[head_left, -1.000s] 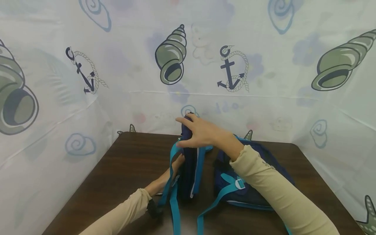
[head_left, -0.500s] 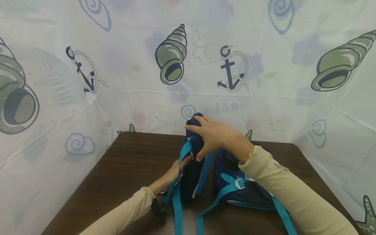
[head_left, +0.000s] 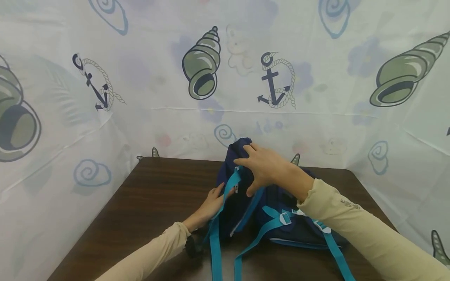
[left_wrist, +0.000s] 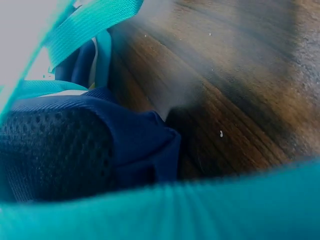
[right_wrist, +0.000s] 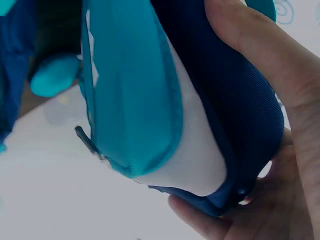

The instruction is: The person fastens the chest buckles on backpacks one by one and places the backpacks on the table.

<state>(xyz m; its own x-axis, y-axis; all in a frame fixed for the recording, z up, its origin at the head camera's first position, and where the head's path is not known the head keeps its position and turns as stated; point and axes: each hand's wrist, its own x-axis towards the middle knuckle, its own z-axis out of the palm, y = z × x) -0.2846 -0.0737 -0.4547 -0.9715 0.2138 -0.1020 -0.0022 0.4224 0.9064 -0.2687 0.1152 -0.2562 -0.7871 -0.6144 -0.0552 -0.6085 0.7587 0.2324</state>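
Observation:
A small navy backpack (head_left: 230, 207) with turquoise straps stands on the table, leaning right. My right hand (head_left: 272, 166) spans its top, gripping it between thumb and fingers; the right wrist view shows the thumb on one side and fingers curled round the other, near a turquoise and white panel (right_wrist: 135, 100). My left hand (head_left: 211, 205) rests against the backpack's back side, fingers fairly straight, partly behind a hanging turquoise strap (head_left: 215, 249). That hand is out of sight in the left wrist view, where mesh padding (left_wrist: 55, 150) and a blurred strap (left_wrist: 200, 210) fill the foreground.
A second navy backpack (head_left: 302, 234) lies to the right, touching or very near the first, its turquoise straps (head_left: 339, 253) trailing toward the front. The dark wooden table (head_left: 161, 187) extends to the left. A patterned white sheet (head_left: 147, 78) hangs behind and at both sides.
The upright backpack has tilted right and turned, showing more of its back side. My right hand has moved right with its top; my left hand has shifted right and slightly up along it.

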